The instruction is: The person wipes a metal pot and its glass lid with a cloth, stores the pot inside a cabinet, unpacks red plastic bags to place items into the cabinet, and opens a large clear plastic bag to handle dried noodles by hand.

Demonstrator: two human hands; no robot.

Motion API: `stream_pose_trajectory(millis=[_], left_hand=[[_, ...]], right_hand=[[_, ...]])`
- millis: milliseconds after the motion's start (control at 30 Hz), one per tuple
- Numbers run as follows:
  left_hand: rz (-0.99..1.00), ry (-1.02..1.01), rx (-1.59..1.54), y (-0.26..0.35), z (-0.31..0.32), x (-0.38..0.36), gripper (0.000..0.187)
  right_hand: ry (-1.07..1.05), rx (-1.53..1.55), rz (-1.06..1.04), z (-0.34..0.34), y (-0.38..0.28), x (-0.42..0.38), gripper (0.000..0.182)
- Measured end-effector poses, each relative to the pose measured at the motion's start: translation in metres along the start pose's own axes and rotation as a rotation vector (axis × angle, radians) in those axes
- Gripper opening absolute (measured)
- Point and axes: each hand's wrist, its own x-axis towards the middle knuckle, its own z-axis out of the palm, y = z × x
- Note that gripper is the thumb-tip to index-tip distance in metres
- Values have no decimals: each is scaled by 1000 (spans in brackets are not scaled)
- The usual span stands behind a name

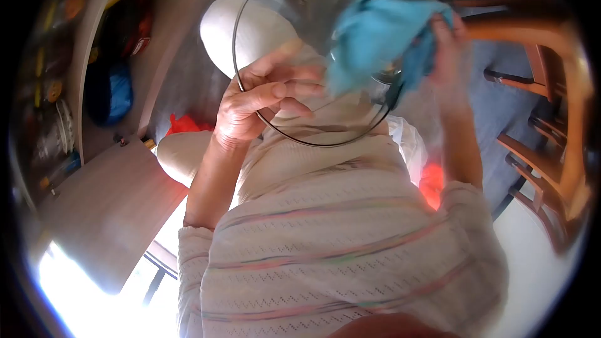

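A round, clear glass lid with a thin metal rim (235, 36) is held upright in front of the body. My left hand (253, 97) grips its left edge, the fingers showing through or against the glass. A crumpled blue cloth (385, 31) lies against the upper right part of the lid and covers some of it. Closed on the cloth's right side is my right hand (446, 50), blurred by motion. A knob or fitting of the lid (387, 74) shows partly below the cloth.
Wooden chairs (573, 112) stand at the right on a grey floor. At the left, an open cabinet or shelf (100, 31) holds a blue bag (114, 94) and other items. A wooden panel (113, 206) is below it. Red things show beside the body.
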Motion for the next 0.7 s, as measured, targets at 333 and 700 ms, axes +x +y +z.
stream_pose_trajectory(millis=[333, 700], left_hand=[[-206, -101, 220, -25, 23, 66, 52], [-521, 29, 303, -70, 28, 131, 67]], right_hand=[[-309, -816, -290, -46, -6, -24, 55], [-183, -584, 312, -98, 80, -23, 51]])
